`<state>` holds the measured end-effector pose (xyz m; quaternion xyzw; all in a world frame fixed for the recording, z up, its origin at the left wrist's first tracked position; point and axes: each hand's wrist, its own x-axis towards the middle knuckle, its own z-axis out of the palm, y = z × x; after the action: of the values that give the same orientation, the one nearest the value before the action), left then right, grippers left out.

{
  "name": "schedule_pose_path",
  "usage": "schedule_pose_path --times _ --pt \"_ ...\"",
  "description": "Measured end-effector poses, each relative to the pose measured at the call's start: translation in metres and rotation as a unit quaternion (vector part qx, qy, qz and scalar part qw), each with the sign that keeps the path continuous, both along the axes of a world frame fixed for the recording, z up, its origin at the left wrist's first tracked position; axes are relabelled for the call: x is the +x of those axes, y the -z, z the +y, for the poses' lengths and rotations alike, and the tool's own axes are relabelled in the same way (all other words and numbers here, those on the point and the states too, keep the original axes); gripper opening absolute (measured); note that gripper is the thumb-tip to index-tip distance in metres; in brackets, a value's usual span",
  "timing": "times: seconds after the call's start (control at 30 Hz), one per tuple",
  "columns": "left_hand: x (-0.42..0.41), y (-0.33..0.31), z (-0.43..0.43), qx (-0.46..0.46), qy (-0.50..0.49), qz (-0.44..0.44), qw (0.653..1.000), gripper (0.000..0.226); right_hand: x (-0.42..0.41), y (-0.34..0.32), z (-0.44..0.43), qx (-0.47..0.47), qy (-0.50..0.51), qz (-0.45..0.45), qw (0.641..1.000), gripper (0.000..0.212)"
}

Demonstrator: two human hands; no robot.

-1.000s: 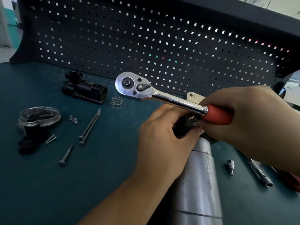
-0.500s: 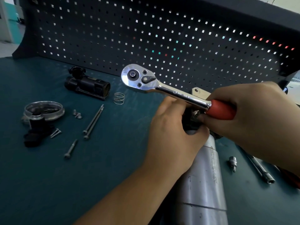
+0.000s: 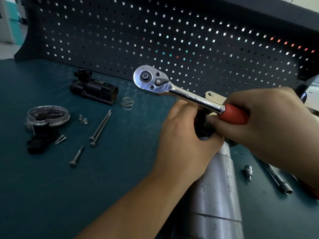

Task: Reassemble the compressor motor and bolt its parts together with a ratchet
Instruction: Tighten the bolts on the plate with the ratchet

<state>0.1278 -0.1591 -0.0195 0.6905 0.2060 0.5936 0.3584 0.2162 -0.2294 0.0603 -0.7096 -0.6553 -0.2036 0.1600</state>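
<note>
View from the head camera. The right hand (image 3: 269, 125) grips the red handle of the ratchet (image 3: 181, 94), fingers wrapped fully round it. The chrome shank slants up and to the left, and the ratchet's head is raised clear of the counter (image 3: 120, 187) in front of the pegboard (image 3: 172, 31). The left hand (image 3: 186, 140) has its fingers curled round the dark upper end of the compressor motor (image 3: 217, 187); what lies under the fingers is hidden. The motor's grey cylindrical body runs from that end towards the lower edge of the view.

To the left, on the counter:
- a black housing (image 3: 93, 88) with a wire spring (image 3: 127, 103) just beside it
- a round metal cover (image 3: 48, 114)
- two long bolts (image 3: 101, 127) lying side by side
- a shorter bolt (image 3: 76, 156) nearer the viewer

Right of the motor lie a small socket bit (image 3: 248, 172) and an extension bar (image 3: 278, 180).
</note>
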Motion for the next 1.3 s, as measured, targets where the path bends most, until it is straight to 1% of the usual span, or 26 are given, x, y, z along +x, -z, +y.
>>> schedule_pose_path --times 0.37,0.43,0.53,0.63,0.77,0.83,0.9,1.0,1.13,1.2,1.3 --pt "0.001 0.000 0.000 -0.002 0.008 0.000 1.000 0.022 0.004 0.008 0.005 0.028 -0.017 0.022 0.999 0.037" --pt "0.001 0.000 0.000 -0.003 0.009 0.001 1.000 0.023 0.004 0.008 0.005 0.042 -0.020 0.017 0.999 0.035" --pt "0.000 0.000 0.000 -0.012 0.014 0.003 1.000 0.027 0.002 0.009 0.003 0.067 -0.026 0.019 0.997 0.022" --pt "0.000 0.001 0.000 -0.019 0.018 0.005 1.000 0.031 0.001 0.009 0.004 0.067 -0.033 0.015 0.997 0.013" --pt "-0.002 0.001 -0.001 -0.021 0.017 0.007 1.000 0.035 0.002 0.002 0.004 0.038 -0.041 -0.010 0.998 0.013" --pt "-0.002 0.000 -0.001 -0.024 0.023 0.003 0.999 0.039 0.001 0.000 0.002 0.020 -0.047 -0.007 0.999 0.012" --pt "-0.002 0.000 -0.001 -0.022 0.028 0.001 0.999 0.040 0.001 0.000 0.000 0.007 -0.044 -0.006 0.999 0.015" --pt "-0.001 0.000 -0.001 -0.019 0.011 0.003 1.000 0.040 0.003 -0.001 -0.001 0.013 -0.047 -0.017 0.999 0.018" --pt "-0.001 0.000 -0.001 -0.009 0.007 0.007 1.000 0.035 0.008 -0.001 0.000 0.030 -0.048 -0.031 0.998 0.014" --pt "-0.001 0.000 -0.001 -0.008 0.005 0.010 1.000 0.035 0.008 0.000 0.000 0.036 -0.049 -0.041 0.997 0.012" --pt "-0.001 0.000 -0.001 -0.004 0.002 0.005 1.000 0.037 0.009 0.000 0.001 0.035 -0.051 -0.033 0.998 0.010"
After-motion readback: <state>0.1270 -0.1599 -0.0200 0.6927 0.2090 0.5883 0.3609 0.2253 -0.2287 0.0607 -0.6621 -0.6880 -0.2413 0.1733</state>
